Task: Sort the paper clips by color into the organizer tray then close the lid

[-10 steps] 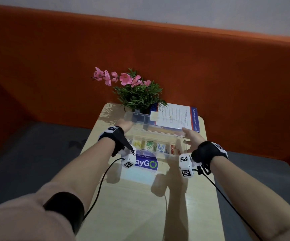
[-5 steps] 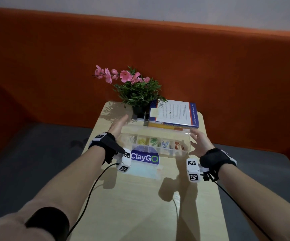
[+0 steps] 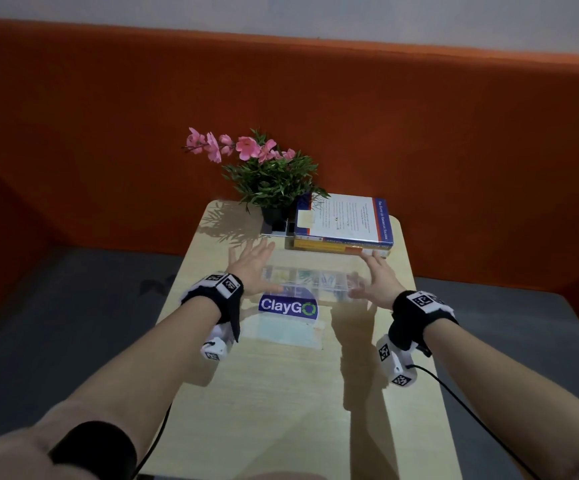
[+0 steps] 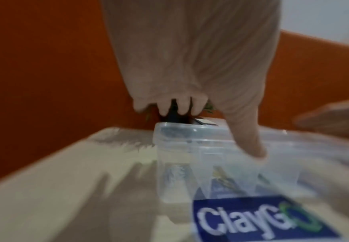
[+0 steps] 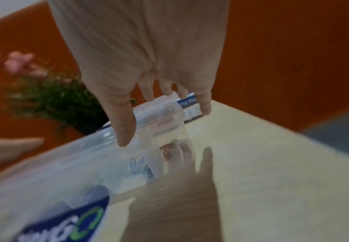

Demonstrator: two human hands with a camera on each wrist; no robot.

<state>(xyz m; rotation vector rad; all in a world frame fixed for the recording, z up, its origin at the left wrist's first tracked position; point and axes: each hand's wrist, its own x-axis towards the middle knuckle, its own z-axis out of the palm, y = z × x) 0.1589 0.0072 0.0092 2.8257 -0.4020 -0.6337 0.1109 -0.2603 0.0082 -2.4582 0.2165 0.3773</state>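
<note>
nearest the camera, the head view shows two bare forearms with black wrist straps reaching forward over the pale wooden surface [image 3: 281, 393]. a blue claygo sticker [image 3: 288, 305] lies on the surface just in front of the organizer tray [image 3: 307, 284], which sits between the hands with its clear lid [image 3: 309, 271] lowered over the compartments. the left hand [image 3: 251, 268] is spread wide, fingers straight, at the tray's left end; the right hand [image 3: 374, 280] is likewise spread wide, fingers straight, at the right end. neither hand grips anything. the head view does not resolve whether the palms touch the lid. the left wrist view adds that the left thumb [image 4: 250, 140] points down onto the lid near the tray's left corner, above blurred clips in the compartments. the right wrist view adds what the head view blurs: blue paper clips [image 5: 140, 168] in one compartment and red paper clips [image 5: 169, 150] in the end compartment beside it, with the right thumb [image 5: 123, 131] over the lid edge. whether the lid is latched cannot be told. beyond the tray, at the far edge of the surface, stands a potted plant [image 3: 270, 181] with pink flowers, and just beside it on the right a stack of books [image 3: 343, 226]. behind the surface rises an orange upholstered backrest [image 3: 108, 133] with a grey seat [image 3: 56, 323] either side, and a pale wall [image 3: 281, 12] above.
</note>
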